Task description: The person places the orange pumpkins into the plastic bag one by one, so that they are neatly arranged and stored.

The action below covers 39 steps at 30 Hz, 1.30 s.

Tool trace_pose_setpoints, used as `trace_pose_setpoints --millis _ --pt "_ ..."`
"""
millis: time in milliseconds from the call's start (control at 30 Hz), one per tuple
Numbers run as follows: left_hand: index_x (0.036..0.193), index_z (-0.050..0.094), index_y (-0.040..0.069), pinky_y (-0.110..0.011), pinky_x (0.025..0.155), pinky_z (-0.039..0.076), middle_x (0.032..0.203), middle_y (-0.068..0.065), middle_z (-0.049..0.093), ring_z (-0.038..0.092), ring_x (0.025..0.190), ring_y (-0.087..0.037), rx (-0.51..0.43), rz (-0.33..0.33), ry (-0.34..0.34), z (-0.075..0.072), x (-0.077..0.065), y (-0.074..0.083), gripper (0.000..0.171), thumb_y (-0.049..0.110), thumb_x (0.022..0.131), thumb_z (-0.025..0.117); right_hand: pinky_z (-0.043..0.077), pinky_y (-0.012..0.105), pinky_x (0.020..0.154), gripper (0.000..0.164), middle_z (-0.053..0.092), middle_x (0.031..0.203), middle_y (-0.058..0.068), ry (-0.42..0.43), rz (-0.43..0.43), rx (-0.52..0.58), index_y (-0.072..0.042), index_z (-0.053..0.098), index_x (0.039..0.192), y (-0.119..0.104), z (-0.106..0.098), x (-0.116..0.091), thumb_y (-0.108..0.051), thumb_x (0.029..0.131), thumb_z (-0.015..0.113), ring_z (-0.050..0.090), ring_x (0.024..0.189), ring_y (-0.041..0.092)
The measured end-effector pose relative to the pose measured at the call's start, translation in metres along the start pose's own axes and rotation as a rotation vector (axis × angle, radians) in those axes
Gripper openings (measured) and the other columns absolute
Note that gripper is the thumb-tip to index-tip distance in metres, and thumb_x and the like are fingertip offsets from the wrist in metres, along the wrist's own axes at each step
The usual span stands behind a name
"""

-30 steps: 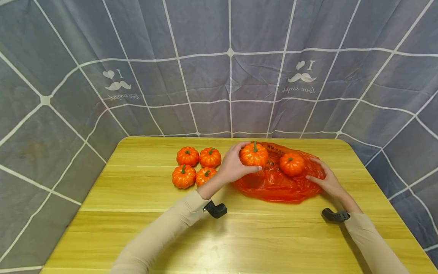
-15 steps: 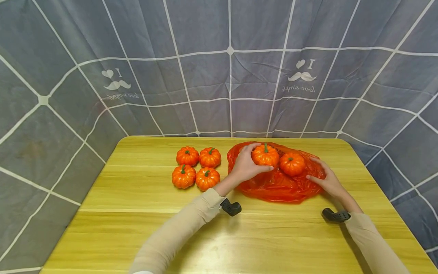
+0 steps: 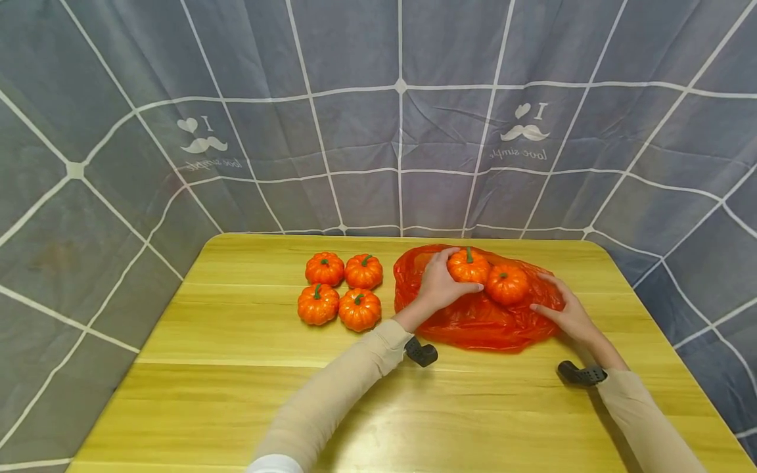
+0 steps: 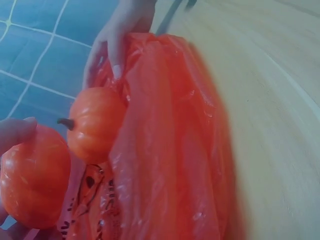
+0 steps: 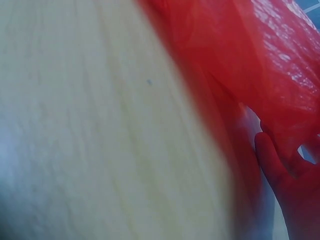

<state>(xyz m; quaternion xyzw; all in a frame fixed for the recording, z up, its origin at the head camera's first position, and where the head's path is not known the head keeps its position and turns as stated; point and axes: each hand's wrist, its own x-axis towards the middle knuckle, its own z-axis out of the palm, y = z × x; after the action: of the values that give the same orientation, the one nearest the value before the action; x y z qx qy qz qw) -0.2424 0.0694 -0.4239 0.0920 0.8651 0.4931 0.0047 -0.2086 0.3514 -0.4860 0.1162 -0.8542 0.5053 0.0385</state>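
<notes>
My left hand (image 3: 440, 282) grips a small orange pumpkin (image 3: 468, 267) with a green stem, thumb in front and fingers behind. In the left wrist view this pumpkin (image 4: 36, 177) is at the lower left. Just right of it, a second pumpkin (image 3: 507, 284) sits on the crumpled red plastic bag (image 3: 473, 332). At the bag's right end my right hand (image 3: 570, 315) holds the plastic, with thumb and fingers spread around the end. The right wrist view has the thumb (image 5: 272, 162) beside the red plastic bag (image 5: 240, 55); the fingertips are partly hidden.
Several more pumpkins stand in two rows left of the bag, such as the front-left pumpkin (image 3: 317, 304) and the back-right pumpkin (image 3: 363, 271). All rest on the wooden table (image 3: 236, 394). A grey curtain (image 3: 355, 138) with white lines hangs behind the table.
My left hand has carried its pumpkin rightward over the bag, closer to the second pumpkin. The right hand has stayed at the bag's right end.
</notes>
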Motion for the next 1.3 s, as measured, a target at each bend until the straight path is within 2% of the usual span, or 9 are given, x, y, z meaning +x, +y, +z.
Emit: trace_pose_setpoints --millis 67,267,333,467,633,900,1067,1133,1300 --pt "0.136 0.048 0.017 -0.039 0.100 0.046 0.133 -0.007 0.052 0.051 0.119 -0.024 -0.004 -0.007 0.007 0.004 0.002 -0.001 0.080 0.030 0.067 0.087 0.035 -0.001 0.087 0.067 0.030 0.146 0.024 0.001 -0.008 0.013 0.001 0.031 0.145 0.000 0.000 0.000 -0.002 0.087 0.066 0.036 0.111 -0.017" --pt "0.136 0.045 0.016 -0.041 0.103 0.044 0.134 -0.006 0.053 0.051 0.122 -0.025 -0.036 -0.039 0.033 0.013 0.004 -0.007 0.081 0.029 0.068 0.087 0.035 0.001 0.088 0.067 0.036 0.143 -0.005 0.000 -0.026 0.060 0.002 0.030 0.144 0.004 0.001 0.000 0.001 0.087 0.065 0.038 0.112 -0.016" --pt "0.136 0.044 0.015 -0.040 0.103 0.044 0.133 -0.006 0.054 0.051 0.122 -0.025 -0.049 -0.048 0.041 0.015 0.005 -0.009 0.081 0.028 0.068 0.087 0.035 0.001 0.089 0.067 0.036 0.142 -0.009 0.000 -0.029 0.067 0.002 0.030 0.144 0.005 0.001 0.001 0.001 0.087 0.065 0.038 0.112 -0.015" --pt "0.135 0.043 0.014 -0.040 0.103 0.043 0.131 -0.008 0.055 0.052 0.122 -0.026 -0.063 -0.063 0.051 0.017 0.006 -0.013 0.082 0.027 0.068 0.087 0.035 0.001 0.089 0.066 0.036 0.141 -0.008 0.000 -0.034 0.076 0.002 0.031 0.144 0.005 0.001 0.001 0.001 0.087 0.065 0.038 0.112 -0.015" --pt "0.135 0.041 0.013 -0.041 0.103 0.043 0.131 -0.010 0.054 0.051 0.122 -0.027 -0.056 -0.071 0.055 0.020 0.007 -0.017 0.082 0.027 0.068 0.087 0.035 0.001 0.089 0.066 0.036 0.138 -0.014 0.003 -0.040 0.075 0.003 0.031 0.144 0.006 0.001 0.001 0.002 0.087 0.064 0.039 0.112 -0.015" --pt "0.135 0.045 0.012 -0.041 0.103 0.043 0.131 -0.010 0.054 0.051 0.122 -0.027 -0.014 -0.056 0.040 0.023 0.008 -0.022 0.080 0.028 0.069 0.087 0.036 0.001 0.089 0.066 0.035 0.143 -0.002 0.002 -0.041 0.073 0.004 0.031 0.143 0.006 0.001 0.001 0.003 0.087 0.064 0.040 0.112 -0.015" --pt "0.135 0.047 0.010 -0.041 0.105 0.043 0.133 -0.009 0.051 0.050 0.124 -0.026 -0.012 -0.024 0.032 0.024 0.009 -0.025 0.079 0.028 0.070 0.086 0.036 0.001 0.089 0.066 0.032 0.146 0.015 -0.001 -0.039 0.069 0.004 0.031 0.143 0.005 0.001 0.002 0.003 0.086 0.065 0.038 0.113 -0.015" --pt "0.136 0.047 0.011 -0.041 0.104 0.043 0.134 -0.010 0.050 0.050 0.123 -0.027 -0.014 -0.022 0.033 0.024 0.009 -0.026 0.079 0.028 0.070 0.086 0.036 0.001 0.089 0.066 0.033 0.145 0.014 0.001 -0.037 0.064 0.004 0.031 0.143 0.005 0.001 0.002 0.003 0.086 0.065 0.038 0.113 -0.016" --pt "0.138 0.047 0.012 -0.043 0.105 0.043 0.134 -0.015 0.046 0.049 0.123 -0.030 -0.025 -0.020 0.025 0.024 0.008 -0.026 0.080 0.027 0.070 0.086 0.036 0.001 0.088 0.066 0.036 0.144 0.003 0.003 -0.032 0.060 0.003 0.031 0.143 0.004 0.000 0.002 0.002 0.086 0.065 0.038 0.112 -0.016"
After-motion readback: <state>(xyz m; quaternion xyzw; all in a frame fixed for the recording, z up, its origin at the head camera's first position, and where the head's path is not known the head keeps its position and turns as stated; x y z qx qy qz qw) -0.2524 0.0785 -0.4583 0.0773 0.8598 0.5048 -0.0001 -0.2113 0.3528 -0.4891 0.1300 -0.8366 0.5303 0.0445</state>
